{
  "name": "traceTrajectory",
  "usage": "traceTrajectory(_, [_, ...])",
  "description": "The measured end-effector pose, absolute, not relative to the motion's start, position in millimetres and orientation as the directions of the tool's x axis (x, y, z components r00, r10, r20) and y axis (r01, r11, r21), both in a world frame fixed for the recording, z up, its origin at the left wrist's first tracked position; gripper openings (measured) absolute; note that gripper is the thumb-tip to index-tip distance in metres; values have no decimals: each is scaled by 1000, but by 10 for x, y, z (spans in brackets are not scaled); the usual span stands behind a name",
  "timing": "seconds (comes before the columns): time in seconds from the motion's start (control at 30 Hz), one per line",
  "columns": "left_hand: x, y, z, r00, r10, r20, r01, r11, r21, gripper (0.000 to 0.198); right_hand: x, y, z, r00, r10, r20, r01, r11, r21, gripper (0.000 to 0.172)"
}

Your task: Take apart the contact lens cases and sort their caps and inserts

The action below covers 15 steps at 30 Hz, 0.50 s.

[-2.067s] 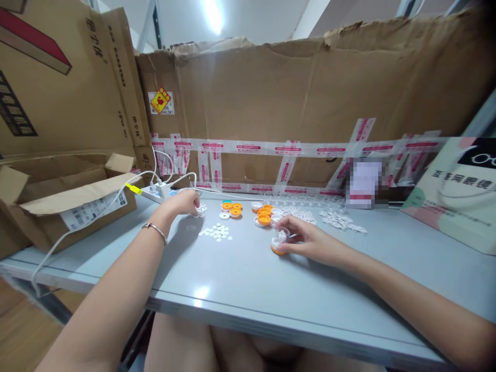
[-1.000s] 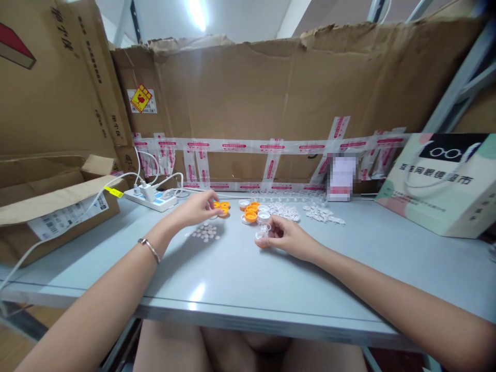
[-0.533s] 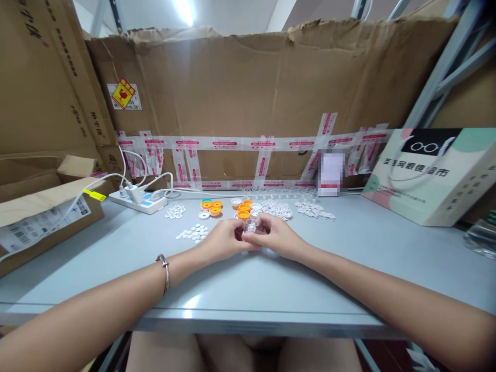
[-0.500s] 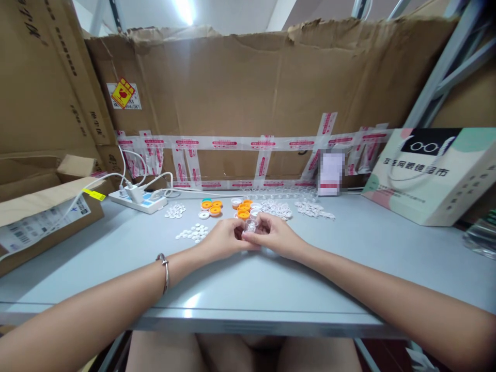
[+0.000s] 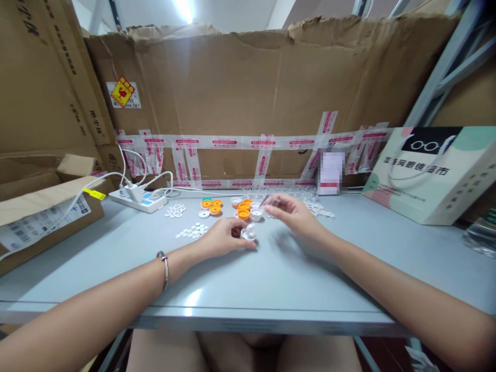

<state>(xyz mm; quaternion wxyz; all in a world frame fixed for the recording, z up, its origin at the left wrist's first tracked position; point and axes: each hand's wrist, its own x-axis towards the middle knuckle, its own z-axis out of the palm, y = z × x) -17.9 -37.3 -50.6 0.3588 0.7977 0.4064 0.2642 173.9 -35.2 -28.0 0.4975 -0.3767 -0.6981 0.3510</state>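
My left hand [image 5: 225, 235] grips a small white round plastic base [image 5: 248, 235] between thumb and fingers, low over the table. A small white piece [image 5: 250, 227] stands up in that base. Up and to the right of it, my right hand [image 5: 292, 213] pinches a clear plastic cover [image 5: 268, 202], apart from the base. Just beyond the hands are several orange round caps [image 5: 244, 213] and a white round cap [image 5: 256, 214]. Small white discs [image 5: 192, 232] lie left of my left hand. My right hand partly hides a pile of white parts.
More orange caps [image 5: 215, 210] and a pile of white bits [image 5: 175, 210] are at the left. White pieces [image 5: 321, 211] and clear covers [image 5: 306, 192] lie farther right. A power strip [image 5: 149, 204], an open carton [image 5: 46, 222] and a gift box [image 5: 422, 181] stand around the table [image 5: 310, 289].
My right hand has lifted the clear cover off the white base and moved it up and right. My left hand stays in nearly the same place with the base.
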Motion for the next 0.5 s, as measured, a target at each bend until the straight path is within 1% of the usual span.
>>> traceTrajectory(0.07, [-188,-381,-495,533,834,141,490,-440,752,35,1957,-224,-191,-43,872,487,199,485,-851,26])
traceTrajectory(0.13, [-197,-393,-480,540,825,168,521,-484,703,34,2280,-46,-139,128,849,513,268,468,-842,27])
traceTrajectory(0.17, [-201,-398,-473,543,821,178,531,-500,684,34,2467,49,-135,211,842,497,320,421,-849,29])
traceTrajectory(0.2, [-205,-403,-467,545,818,183,539,-509,671,34,2658,141,-146,290,838,462,391,336,-857,30])
traceTrajectory(0.23, [-207,-405,-463,546,817,183,547,-513,661,34,2843,226,-173,378,831,408,453,218,-864,33])
traceTrajectory(0.3, [-209,-405,-459,550,815,180,561,-521,643,33,3158,366,-265,439,830,343,502,91,-860,38])
traceTrajectory(0.37, [-209,-401,-459,564,807,174,568,-532,628,32,3372,470,-387,479,827,294,556,-26,-831,34])
traceTrajectory(0.43, [-210,-398,-459,568,806,166,573,-532,624,32,3485,557,-510,490,831,263,609,-110,-785,30])
traceTrajectory(0.5, [-213,-398,-458,561,813,157,578,-521,629,35,3526,641,-610,480,840,253,650,-147,-746,29])
